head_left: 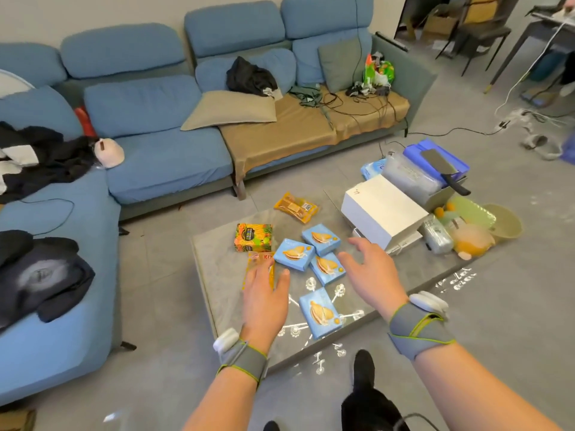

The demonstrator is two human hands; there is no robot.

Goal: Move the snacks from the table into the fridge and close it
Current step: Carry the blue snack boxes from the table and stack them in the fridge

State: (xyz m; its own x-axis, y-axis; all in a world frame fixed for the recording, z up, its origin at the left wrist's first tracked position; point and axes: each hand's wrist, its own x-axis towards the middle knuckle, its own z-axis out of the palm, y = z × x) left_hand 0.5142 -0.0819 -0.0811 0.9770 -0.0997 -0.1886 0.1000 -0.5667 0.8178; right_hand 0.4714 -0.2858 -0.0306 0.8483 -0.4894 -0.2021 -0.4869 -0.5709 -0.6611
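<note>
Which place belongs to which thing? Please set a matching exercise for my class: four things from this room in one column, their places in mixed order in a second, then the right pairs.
Things
1. knife
2. tan cushion
3. wafer packet
4. yellow packet

Places
A. on the sofa seat
B. partly hidden by the left hand
C. on top of the blue bin
D. at the far edge of the table, nearest the sofa

Pairs: 1-C, 2-A, 3-D, 4-B
</note>
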